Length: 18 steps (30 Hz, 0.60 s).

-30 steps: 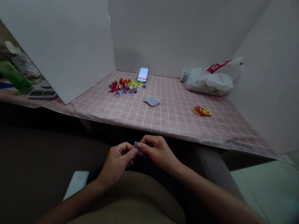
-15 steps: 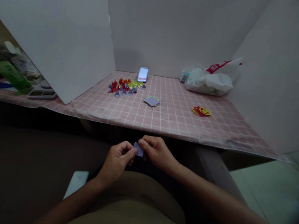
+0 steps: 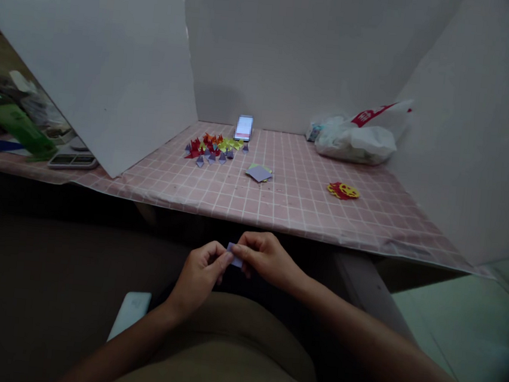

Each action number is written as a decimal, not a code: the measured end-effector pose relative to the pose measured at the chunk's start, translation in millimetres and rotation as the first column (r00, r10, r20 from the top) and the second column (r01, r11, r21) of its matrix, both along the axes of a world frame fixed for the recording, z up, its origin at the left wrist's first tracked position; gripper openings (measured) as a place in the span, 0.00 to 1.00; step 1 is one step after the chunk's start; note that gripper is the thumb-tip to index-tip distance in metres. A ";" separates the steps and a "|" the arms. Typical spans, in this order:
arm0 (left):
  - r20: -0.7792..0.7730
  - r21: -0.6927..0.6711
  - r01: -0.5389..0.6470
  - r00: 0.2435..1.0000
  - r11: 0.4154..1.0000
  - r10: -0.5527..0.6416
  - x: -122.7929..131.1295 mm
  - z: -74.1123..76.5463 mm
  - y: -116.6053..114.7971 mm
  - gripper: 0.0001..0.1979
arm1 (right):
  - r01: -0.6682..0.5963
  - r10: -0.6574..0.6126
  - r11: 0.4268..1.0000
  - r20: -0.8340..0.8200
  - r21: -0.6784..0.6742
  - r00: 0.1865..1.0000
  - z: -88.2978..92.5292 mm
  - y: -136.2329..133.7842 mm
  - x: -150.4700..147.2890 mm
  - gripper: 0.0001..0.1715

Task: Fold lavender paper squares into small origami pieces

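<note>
A small piece of lilac paper [image 3: 236, 262] is pinched between my two hands, just below the table's front edge and above my lap. My left hand [image 3: 199, 274] grips its left side with thumb and forefinger. My right hand [image 3: 266, 258] is closed on it from the right, the thumb lying across the upper part. Fingers cover much of the paper, so its folds cannot be made out. On the table ahead lies a short stack of square paper sheets [image 3: 259, 173], lilac on top with a yellow-green edge beneath.
Folded paper pieces [image 3: 214, 146] in red, orange, yellow and lilac cluster left of the stack. A lit phone [image 3: 244, 127] stands behind them. Red and yellow cut-out shapes [image 3: 343, 190] and a white plastic bag [image 3: 356, 142] are at right. White panels [image 3: 91, 61] enclose the table.
My right thumb has slid left and slightly down over the lilac paper, covering more of it. The left hand has barely moved.
</note>
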<state>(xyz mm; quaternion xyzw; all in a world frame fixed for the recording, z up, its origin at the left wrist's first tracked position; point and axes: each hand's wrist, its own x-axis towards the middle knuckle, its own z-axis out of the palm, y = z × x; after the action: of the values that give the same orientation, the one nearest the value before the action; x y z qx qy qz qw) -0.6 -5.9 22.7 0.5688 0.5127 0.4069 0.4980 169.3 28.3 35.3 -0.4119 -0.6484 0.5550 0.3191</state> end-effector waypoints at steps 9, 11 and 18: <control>0.321 -0.017 -0.074 0.944 0.997 0.076 3.1 -2.3 2.2 0.13 | 0.087 -0.089 0.994 -0.027 -0.061 0.996 -0.7 0.3 -0.7 0.18; 0.310 -0.007 -0.088 0.947 0.996 0.086 2.3 -2.5 2.3 0.08 | 0.060 -0.067 0.994 -0.076 -0.094 0.995 -1.0 0.1 -0.9 0.20; 0.374 -0.045 -0.087 0.922 0.995 0.098 1.1 -6.6 2.1 0.10 | 0.000 -0.026 0.992 -0.206 -0.127 0.978 -1.7 0.8 0.4 0.28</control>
<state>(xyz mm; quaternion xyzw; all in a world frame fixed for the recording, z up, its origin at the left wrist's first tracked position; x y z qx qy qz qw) 0.5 -3.8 16.1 0.4488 0.4396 0.5243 0.5749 169.6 29.1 33.5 -0.3756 -0.5724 0.6328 0.3616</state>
